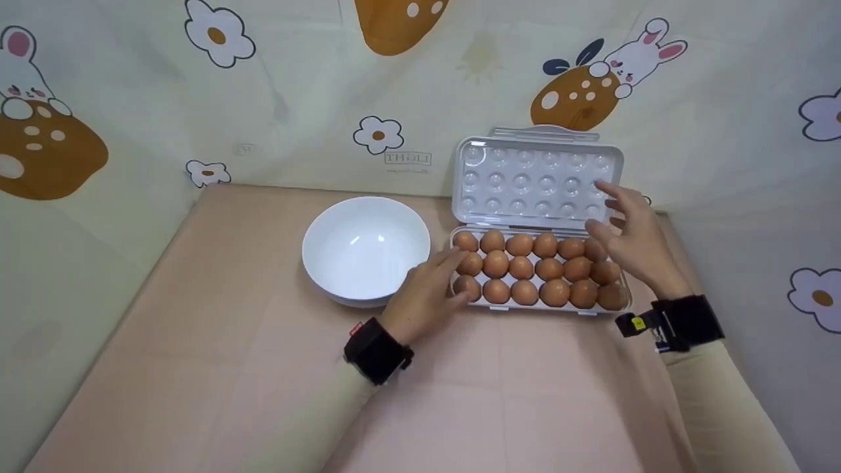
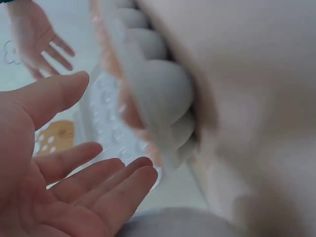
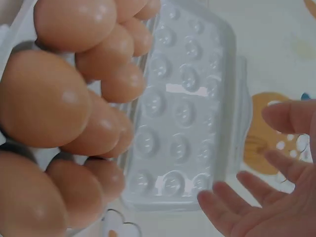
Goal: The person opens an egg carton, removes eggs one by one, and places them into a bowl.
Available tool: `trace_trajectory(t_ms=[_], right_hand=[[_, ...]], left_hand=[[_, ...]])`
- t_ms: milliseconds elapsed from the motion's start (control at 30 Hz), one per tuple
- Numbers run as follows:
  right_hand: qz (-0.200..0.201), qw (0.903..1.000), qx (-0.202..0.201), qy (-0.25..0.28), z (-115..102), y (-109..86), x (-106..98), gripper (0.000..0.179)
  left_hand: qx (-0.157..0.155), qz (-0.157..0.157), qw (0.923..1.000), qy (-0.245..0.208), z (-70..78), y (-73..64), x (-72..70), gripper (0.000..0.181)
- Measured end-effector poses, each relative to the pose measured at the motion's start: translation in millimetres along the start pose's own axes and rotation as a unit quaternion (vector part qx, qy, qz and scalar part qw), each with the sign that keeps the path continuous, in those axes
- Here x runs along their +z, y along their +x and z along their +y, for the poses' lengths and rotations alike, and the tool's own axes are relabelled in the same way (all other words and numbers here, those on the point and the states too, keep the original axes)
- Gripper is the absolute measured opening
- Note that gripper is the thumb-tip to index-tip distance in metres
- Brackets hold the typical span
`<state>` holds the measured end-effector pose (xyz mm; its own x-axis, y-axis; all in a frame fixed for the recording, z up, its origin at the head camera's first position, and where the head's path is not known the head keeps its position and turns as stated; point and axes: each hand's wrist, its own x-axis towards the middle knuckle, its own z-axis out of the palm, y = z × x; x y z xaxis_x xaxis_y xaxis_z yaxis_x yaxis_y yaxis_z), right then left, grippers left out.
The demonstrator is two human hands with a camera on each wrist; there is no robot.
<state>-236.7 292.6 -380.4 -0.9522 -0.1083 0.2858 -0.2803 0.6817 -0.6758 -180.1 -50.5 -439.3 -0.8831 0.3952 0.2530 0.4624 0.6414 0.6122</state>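
With its thumb and fingers spread and grasping nothing, the left hand (image 1: 424, 292) hovers by the nine o'clock end of a white egg box (image 1: 535, 307); whether its fingertips touch that edge I cannot tell. The right hand (image 1: 638, 240), also spread and unloaded, hangs at about two o'clock from the box's centre, near the open lid (image 1: 512, 192), contact again unclear. A black strap (image 1: 378, 351) wraps the left wrist, and a second one the right.

Between the hands, the box holds brown eggs (image 1: 496, 264) in three rows of six. Its dimpled lid stands tilted back at twelve o'clock. Just beyond the left hand, towards ten o'clock, a white bowl (image 1: 358, 226) sits near the box, at its nine o'clock. Everything rests on a pinkish worktop (image 1: 263, 374), and past its twelve o'clock edge hangs a pale backdrop (image 1: 309, 85) printed with rabbits and flowers.
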Motion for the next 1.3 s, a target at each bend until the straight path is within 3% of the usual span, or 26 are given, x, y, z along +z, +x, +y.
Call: trace_trajectory(t_ms=[200,433,567,800,967,1167,1300], right_hand=[[-0.041,0.9928,-0.104,-0.045,-26,-14.6,7,0.062],[-0.093,0.9699,-0.199,-0.105,-49,-29.2,26,0.06],[-0.121,0.9547,-0.242,-0.125,-60,-33.4,42,0.055],[-0.137,0.9452,-0.268,-0.126,-73,-39.4,71,0.035],[-0.141,0.9343,-0.3,-0.129,-77,-37.3,93,0.049],[-0.169,0.9339,-0.285,-0.133,-86,-31.4,116,0.055],[-0.172,0.9413,-0.249,-0.149,-89,-29.3,126,0.049]], left_hand=[[0.035,0.016,0.999,0.023,5.0,-2.7,-46.0,0.065],[0.066,0.035,0.991,0.111,-12.4,-13.2,-80.2,0.067],[0.082,0.032,0.9869,0.135,-27.2,-20.3,-86.4,0.071],[0.088,0.021,0.9885,0.121,-41.3,-30.6,-89.5,0.078],[0.085,0.011,0.9895,0.116,-44.5,-32.1,-89.6,0.081],[0.066,-0.006,0.9914,0.113,-47.1,-29.8,-89.8,0.083],[0.053,-0.014,0.9919,0.115,-48.3,-27.5,-90.0,0.085]])
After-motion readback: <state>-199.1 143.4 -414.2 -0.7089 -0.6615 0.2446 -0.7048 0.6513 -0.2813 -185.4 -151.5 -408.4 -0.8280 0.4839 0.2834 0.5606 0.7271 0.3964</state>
